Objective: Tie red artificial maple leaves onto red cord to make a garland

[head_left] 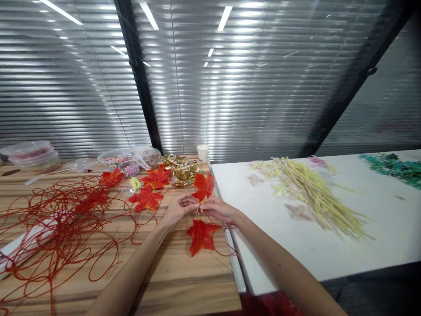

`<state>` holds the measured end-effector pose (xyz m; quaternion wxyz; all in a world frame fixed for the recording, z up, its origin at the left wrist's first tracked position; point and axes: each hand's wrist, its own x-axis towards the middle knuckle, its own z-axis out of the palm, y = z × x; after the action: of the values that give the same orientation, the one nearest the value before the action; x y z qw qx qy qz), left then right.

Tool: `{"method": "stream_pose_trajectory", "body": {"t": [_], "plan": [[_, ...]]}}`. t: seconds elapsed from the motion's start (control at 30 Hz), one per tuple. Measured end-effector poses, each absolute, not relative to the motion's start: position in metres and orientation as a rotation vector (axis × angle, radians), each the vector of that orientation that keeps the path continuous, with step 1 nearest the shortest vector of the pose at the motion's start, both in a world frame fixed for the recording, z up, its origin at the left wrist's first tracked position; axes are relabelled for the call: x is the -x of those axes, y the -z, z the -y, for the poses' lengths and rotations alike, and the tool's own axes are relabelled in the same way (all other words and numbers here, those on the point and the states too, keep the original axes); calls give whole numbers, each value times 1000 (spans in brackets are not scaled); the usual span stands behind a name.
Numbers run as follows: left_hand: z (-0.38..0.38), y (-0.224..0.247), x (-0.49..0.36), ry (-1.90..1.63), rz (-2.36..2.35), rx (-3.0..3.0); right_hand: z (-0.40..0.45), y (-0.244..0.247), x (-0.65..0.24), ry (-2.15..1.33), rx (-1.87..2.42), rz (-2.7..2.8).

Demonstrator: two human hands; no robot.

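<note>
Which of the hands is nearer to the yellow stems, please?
Right: the right hand is left of the yellow stems, apart from them; the left hand is farther left, on the right hand's far side.

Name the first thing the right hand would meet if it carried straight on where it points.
Likely the left hand, just across the yellow stem from the right hand; any gap between them is hard to judge.

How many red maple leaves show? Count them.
6 leaves: two by the hands, two near gold packets, one amid the red cord, one at its far edge; more may hide.
</note>
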<state>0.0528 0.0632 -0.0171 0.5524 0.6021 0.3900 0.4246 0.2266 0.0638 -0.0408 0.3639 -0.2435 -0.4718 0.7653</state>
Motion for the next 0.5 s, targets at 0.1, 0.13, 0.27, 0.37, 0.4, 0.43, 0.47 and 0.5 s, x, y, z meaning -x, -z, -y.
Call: {"method": "stream_pose_trajectory", "body": {"t": [0.1,0.13,0.27,0.37,0.4,0.43,0.47,0.5], "plan": [[-63,17,-53,-1009,-930,-1426,-64,41,-226,-1969,630,1212],[-63,17,-53,-1008,-932,-1425,-64,41,-226,-1971,632,1211],[-63,17,-54,-999,-932,-1421,-64,42,-227,-1969,641,1202],[-62,17,-54,-997,-929,-1412,-65,42,-227,-1976,638,1205],[-62,17,-54,-996,-926,-1409,-65,42,-227,-1979,635,1203],[-61,17,-54,-996,-924,-1406,-65,42,-227,-1982,630,1199],[-61,16,-54,-996,-926,-1403,-65,42,-227,-1985,625,1197],[-60,16,-54,-998,-931,-1400,-65,41,-226,-1988,619,1199]]}}
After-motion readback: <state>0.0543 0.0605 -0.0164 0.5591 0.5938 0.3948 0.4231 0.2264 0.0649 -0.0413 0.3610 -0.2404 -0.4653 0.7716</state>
